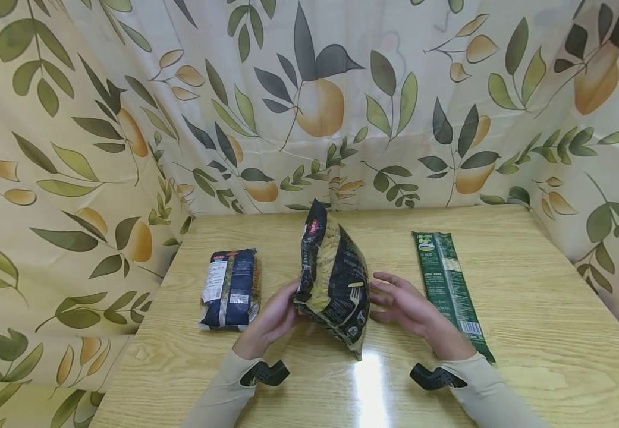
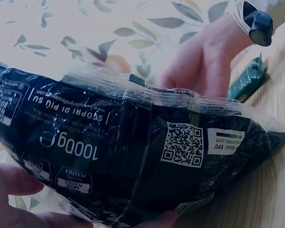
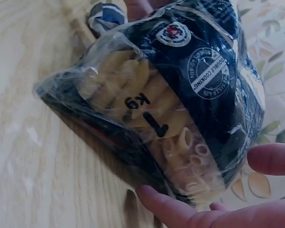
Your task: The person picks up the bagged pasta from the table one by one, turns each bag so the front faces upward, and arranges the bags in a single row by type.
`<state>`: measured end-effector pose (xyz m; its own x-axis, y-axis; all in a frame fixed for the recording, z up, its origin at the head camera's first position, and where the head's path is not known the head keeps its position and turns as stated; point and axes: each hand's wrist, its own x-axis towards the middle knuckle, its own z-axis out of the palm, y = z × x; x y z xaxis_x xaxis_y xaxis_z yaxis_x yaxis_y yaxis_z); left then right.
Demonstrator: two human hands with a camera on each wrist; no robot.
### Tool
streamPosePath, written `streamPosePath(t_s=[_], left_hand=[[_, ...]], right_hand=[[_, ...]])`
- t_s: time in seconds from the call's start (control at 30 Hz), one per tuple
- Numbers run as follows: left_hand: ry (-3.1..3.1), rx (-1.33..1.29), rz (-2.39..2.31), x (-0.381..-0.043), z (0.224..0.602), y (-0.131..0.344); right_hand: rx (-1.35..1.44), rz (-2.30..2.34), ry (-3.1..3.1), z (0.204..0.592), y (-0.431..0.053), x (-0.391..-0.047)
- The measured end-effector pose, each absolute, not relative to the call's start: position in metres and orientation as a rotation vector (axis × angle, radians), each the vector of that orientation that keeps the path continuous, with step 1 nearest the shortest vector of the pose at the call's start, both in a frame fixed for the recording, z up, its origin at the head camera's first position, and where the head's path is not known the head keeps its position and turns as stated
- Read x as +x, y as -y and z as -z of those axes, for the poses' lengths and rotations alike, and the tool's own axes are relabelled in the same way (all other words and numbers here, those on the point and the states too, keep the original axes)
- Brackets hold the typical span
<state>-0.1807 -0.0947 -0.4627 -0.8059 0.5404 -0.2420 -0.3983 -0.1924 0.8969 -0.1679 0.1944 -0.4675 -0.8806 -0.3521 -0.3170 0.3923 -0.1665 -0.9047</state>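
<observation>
A dark, clear-windowed bag of penne pasta (image 1: 336, 279) stands tilted between my two hands, its pasta tubes showing through the window in the right wrist view. My left hand (image 1: 278, 312) holds the bag low on its left side; some of its fingers are hidden behind the plastic. In the left wrist view the bag's back (image 2: 133, 142) shows a printed 1000g and a QR code. My right hand (image 1: 402, 303) is at the bag's right side with fingers spread and fairly straight. Its fingertips (image 3: 149, 192) are at the bag's edge; whether they touch, I cannot tell.
A smaller blue pasta packet (image 1: 230, 289) lies on the wooden table (image 1: 534, 309) to the left. Right of my hands lies a long green Olivoila packet (image 1: 448, 282), partly behind the right forearm. A fruit-patterned curtain (image 1: 320, 148) closes off the back and sides.
</observation>
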Motion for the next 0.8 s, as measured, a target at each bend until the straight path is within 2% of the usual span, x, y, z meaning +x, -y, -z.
streamPosePath(t_s=[0.4,0.8], left_hand=[[-1.418,0.202,-2.099,-0.176,0.467,0.109],[-1.354,0.111,-2.159,-0.170,0.470,0.118]], right_hand=[[0.098,2.141,-1.503,0.476,-0.186,-0.167],[0.086,2.141,-1.488,0.472,-0.181,-0.166]])
